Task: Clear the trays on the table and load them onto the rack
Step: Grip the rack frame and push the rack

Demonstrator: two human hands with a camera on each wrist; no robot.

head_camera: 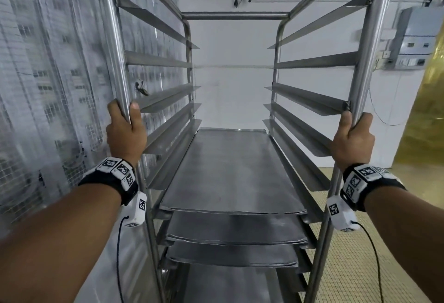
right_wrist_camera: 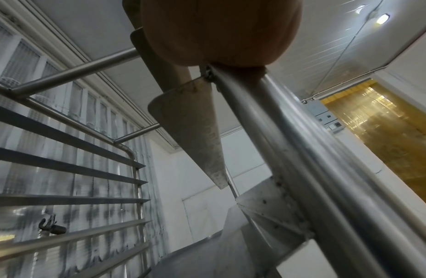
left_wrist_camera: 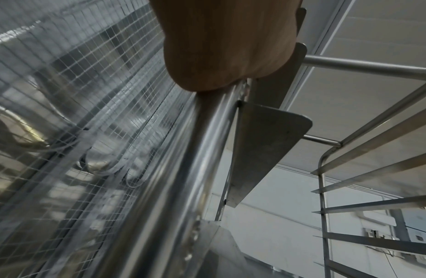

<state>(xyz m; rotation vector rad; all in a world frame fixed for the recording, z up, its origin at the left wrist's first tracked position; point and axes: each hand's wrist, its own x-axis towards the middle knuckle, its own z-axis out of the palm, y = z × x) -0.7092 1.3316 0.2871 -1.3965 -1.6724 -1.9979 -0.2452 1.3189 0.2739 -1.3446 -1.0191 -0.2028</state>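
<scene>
White walls, a mesh-screened window on the left and a yellow strip curtain [head_camera: 422, 115] on the right enclose a tiled-floor room; nearest the camera, two forearms with tagged wrist bands reach forward; the left hand [head_camera: 126, 132] wraps the front left upright [head_camera: 115, 57] of a steel tray rack [head_camera: 235, 15], fingers curled round the tube and thumb on its inner face; the right hand [head_camera: 353, 141] grips the front right upright [head_camera: 370, 67] the same way, thumb pointing up the tube; both wrist views show only the heel of each hand against its post, so individual fingertips cannot be made out there.

Between the hands the rack's long axis runs straight away from the person, both hands equally near; three flat metal trays [head_camera: 230, 173] sit stacked on the lower runners, the top one bare, with what may be a fourth below; the upper angled runners [head_camera: 310, 98] hold nothing; no table is in view; the grip suggests the rack is being steered or steadied, likely pushed forward or pulled back along that axis.
</scene>
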